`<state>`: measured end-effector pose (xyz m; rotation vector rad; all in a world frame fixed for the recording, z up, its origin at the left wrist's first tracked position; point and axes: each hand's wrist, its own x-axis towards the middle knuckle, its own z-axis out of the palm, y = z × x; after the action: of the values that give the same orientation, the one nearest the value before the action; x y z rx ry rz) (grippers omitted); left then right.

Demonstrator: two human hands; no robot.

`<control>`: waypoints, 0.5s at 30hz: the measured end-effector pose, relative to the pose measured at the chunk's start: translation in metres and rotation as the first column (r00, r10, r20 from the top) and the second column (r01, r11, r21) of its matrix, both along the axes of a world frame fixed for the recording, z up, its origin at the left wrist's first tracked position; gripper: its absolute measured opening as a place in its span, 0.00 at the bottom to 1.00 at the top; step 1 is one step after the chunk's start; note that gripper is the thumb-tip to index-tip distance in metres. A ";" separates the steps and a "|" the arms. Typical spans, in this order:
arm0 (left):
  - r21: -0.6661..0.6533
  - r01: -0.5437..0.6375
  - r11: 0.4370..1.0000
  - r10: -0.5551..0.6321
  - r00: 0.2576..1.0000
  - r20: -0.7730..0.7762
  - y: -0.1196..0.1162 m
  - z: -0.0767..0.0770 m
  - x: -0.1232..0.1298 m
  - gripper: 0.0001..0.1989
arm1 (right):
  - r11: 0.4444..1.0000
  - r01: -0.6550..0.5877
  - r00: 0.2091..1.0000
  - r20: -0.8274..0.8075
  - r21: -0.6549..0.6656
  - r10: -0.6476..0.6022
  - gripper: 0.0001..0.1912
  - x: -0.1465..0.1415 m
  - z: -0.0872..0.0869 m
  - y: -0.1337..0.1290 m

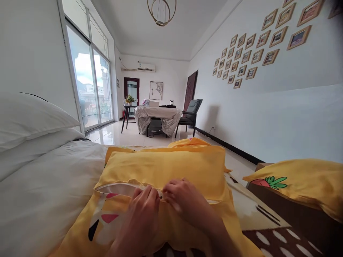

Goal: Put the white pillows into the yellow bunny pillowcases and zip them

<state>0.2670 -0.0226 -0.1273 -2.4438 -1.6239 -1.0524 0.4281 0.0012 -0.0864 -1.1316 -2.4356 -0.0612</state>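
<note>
A yellow pillowcase (160, 164) with a printed pattern lies in front of me, with a pillow inside. A slit opening runs across it, and the white pillow (119, 188) shows through at the left. My left hand (143, 212) is closed on the opening's edge near the middle. Just to its right, my right hand (184, 201) pinches the edge too, fingertips almost touching the left ones. A tiny dark spot shows between the fingertips; I cannot make out what it is.
Another yellow pillow (302, 182) with a radish print rests on a brown box (289, 207) at the right. White pillows (34, 121) are stacked at the left on white bedding (53, 185). Beyond stand a covered table (158, 112) and a dark chair (191, 112).
</note>
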 end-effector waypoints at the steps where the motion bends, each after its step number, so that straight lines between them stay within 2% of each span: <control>1: -0.017 0.007 1.000 -0.007 1.000 0.004 0.000 0.000 -0.001 0.13 | 0.999 0.041 0.999 -0.017 -0.030 -0.041 0.06 -0.005 -0.002 0.001; 4: -0.077 0.006 0.997 -0.004 1.000 0.026 0.001 0.000 -0.004 0.12 | 0.997 0.082 0.995 -0.054 0.008 -0.081 0.04 -0.014 -0.018 0.006; 9: -0.168 -0.017 0.986 0.026 0.999 0.048 0.003 0.007 -0.005 0.12 | 0.982 -0.043 0.993 -0.103 0.182 0.062 0.08 -0.017 -0.042 0.021; 12: -0.184 -0.015 0.983 0.023 0.999 0.043 0.005 0.012 -0.008 0.13 | 0.980 -0.082 0.987 -0.118 0.183 0.105 0.09 -0.014 -0.044 0.027; 15: -0.134 -0.017 0.991 0.017 1.000 0.001 0.007 0.015 -0.017 0.13 | 0.983 -0.128 0.983 -0.113 0.133 0.144 0.08 -0.010 -0.041 0.030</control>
<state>0.2504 -0.0161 -0.1121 -2.5063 -1.7680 -0.9739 0.4185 0.0311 -0.1278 -0.8860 -2.3583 -0.0975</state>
